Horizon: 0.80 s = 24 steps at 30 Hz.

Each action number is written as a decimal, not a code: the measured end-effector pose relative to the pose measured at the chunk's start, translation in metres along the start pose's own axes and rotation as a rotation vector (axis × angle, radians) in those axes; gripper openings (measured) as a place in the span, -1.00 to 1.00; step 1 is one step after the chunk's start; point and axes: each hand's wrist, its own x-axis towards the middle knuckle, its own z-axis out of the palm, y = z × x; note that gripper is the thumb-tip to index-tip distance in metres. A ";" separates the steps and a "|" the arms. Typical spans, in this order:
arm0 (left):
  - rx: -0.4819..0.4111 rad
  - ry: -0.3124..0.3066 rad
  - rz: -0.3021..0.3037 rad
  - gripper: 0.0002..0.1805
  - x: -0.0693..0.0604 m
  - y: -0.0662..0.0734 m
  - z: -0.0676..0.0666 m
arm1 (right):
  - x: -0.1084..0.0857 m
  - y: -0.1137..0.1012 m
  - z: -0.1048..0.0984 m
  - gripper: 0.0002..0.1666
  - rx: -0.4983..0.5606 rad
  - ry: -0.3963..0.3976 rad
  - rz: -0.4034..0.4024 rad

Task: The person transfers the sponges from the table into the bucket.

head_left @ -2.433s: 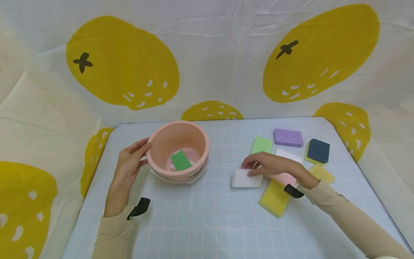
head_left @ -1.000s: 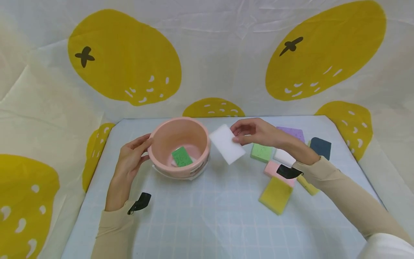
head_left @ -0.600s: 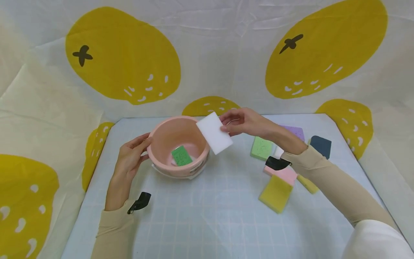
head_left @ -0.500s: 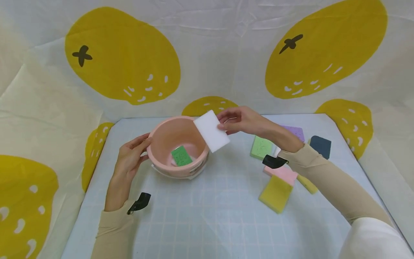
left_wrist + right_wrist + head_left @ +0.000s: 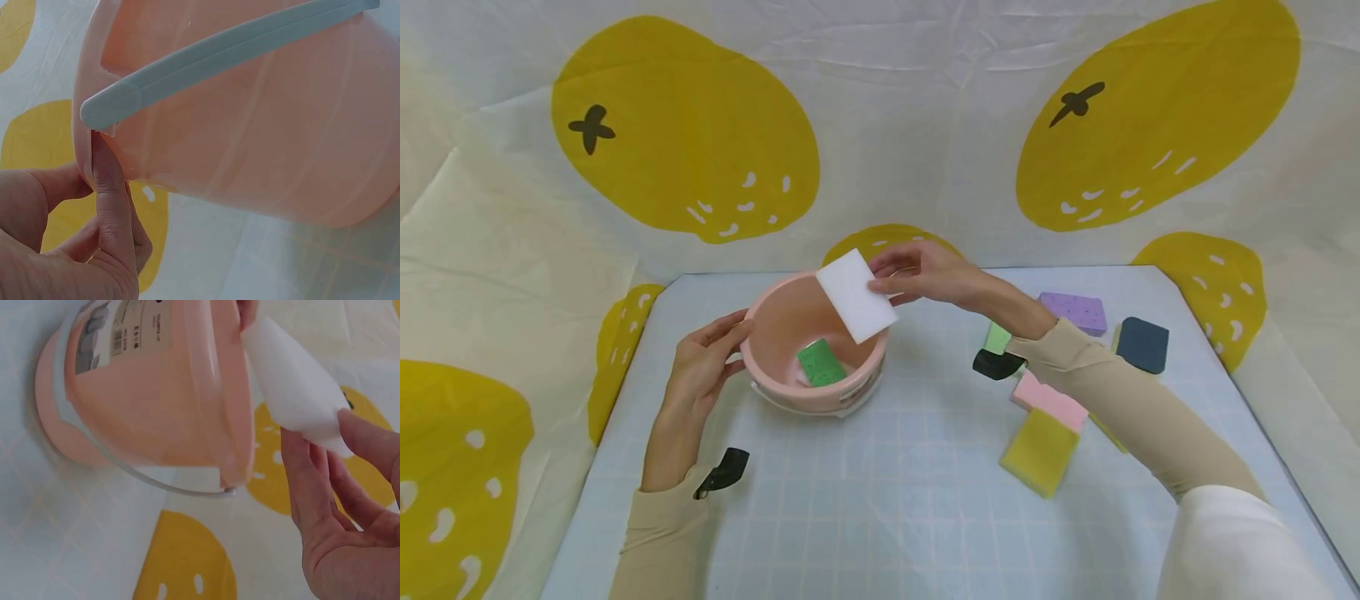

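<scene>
My left hand pinches the left rim of the pink bucket; the left wrist view shows the left hand at the rim beside the pale handle. Between thumb and fingers, my right hand holds a white sponge above the right side of the bucket's opening. In the right wrist view the white sponge is gripped at one end by the right hand. Inside the bucket a green sponge lies on something pale, mostly hidden.
Right of the bucket lie a yellow sponge, a pink one, a purple one, a dark-topped one and a light green one, partly hidden by the right arm. Behind hangs a cloth with yellow fruit prints.
The right hand has picked the white sponge up from the table and carried it left, over the bucket's opening. The left hand stays on the rim.
</scene>
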 end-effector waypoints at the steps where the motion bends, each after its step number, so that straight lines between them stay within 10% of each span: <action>1: 0.002 0.001 0.000 -0.33 0.000 0.000 0.000 | 0.003 0.000 0.002 -0.58 -0.004 -0.004 0.005; 24: 0.027 0.010 0.022 -0.35 -0.001 -0.001 0.001 | 0.043 0.004 0.049 -0.63 -0.047 -0.174 0.016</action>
